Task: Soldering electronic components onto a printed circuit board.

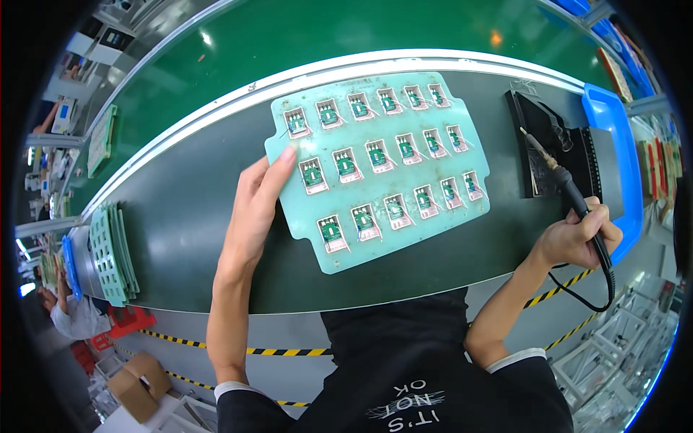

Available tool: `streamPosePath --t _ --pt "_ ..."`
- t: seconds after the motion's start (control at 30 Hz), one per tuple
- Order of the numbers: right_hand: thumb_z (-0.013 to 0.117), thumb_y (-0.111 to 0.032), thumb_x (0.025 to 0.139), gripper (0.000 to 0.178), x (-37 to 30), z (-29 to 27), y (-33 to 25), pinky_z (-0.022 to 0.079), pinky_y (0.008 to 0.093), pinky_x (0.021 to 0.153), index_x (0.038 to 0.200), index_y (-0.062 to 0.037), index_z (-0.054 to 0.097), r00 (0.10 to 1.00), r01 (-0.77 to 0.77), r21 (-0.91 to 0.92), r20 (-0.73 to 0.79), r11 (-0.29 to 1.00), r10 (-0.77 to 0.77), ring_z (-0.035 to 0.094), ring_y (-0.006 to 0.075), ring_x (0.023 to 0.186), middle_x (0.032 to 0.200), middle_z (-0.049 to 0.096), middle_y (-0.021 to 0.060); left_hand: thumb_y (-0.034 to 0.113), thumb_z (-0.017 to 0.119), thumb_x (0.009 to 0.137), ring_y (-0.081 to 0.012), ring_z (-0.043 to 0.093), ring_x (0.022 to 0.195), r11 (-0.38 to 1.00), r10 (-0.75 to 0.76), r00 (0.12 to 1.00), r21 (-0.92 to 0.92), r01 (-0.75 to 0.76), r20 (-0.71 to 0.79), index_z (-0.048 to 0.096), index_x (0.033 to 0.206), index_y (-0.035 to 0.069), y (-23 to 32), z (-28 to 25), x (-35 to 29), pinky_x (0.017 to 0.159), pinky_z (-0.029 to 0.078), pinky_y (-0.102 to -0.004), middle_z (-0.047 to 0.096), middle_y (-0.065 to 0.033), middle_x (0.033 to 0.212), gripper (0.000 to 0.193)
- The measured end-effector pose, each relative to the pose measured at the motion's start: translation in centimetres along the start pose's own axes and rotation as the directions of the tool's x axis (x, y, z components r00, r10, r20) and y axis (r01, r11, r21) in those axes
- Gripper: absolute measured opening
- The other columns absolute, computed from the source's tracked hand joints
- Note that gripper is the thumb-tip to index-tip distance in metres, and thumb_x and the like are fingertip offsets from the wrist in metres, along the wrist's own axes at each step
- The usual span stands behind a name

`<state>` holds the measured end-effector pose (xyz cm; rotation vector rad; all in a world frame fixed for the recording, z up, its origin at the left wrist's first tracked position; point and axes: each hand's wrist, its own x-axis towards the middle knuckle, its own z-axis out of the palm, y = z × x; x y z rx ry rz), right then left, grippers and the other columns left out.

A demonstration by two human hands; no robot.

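Observation:
A pale green fixture board point(375, 189) lies on the dark bench, slightly tilted, with rows of square cutouts. In each cutout sits a small green circuit board point(347, 165) with thin red and dark wires. My left hand point(264, 183) grips the fixture's left edge, thumb on top and the other fingers partly hidden. Over at the right, my right hand point(582, 234) is closed round the black handle of a soldering iron point(569, 189). The iron's tip points up and to the left, apart from the fixture. Its cord loops down below the hand.
Beside the iron stands a black stand or box point(534, 137), with a blue tray point(629, 180) along its right. Several green slotted plates point(112, 252) stand stacked at the bench's left end. A white rail point(426, 55) separates the bench from a green conveyor point(346, 27). A co-worker point(78, 317) is far left.

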<state>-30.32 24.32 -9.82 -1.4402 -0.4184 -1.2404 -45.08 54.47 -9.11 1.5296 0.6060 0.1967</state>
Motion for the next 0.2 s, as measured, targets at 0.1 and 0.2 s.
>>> streamPosePath --t 0.1,0.2 --pt "0.050 0.002 0.076 0.015 0.4 -0.6 0.0 0.028 0.0256 0.039 0.068 -0.0013 0.038 0.999 0.004 0.011 0.037 1.000 -0.005 0.030 0.0101 0.039 0.047 0.036 0.0062 0.034 0.049 0.093 -0.0049 0.052 0.078 0.993 -0.117 0.988 -0.012 0.119 0.096 0.061 0.101 0.000 -1.2 -1.6 0.8 0.068 0.040 -0.0197 0.062 -0.0025 0.087 0.037" --pt "0.048 0.003 0.076 0.012 1.1 -1.1 0.1 0.031 0.0268 0.040 0.071 -0.0001 0.038 0.999 0.048 0.002 -0.011 0.999 -0.048 0.031 0.0108 0.040 0.047 0.036 0.0060 0.032 0.050 0.092 -0.0208 0.053 0.113 0.948 -0.039 0.998 -0.315 0.052 0.047 0.042 0.128 -0.006 -1.1 0.6 -0.1 0.098 0.040 -0.0314 0.054 -0.0153 0.123 0.053"
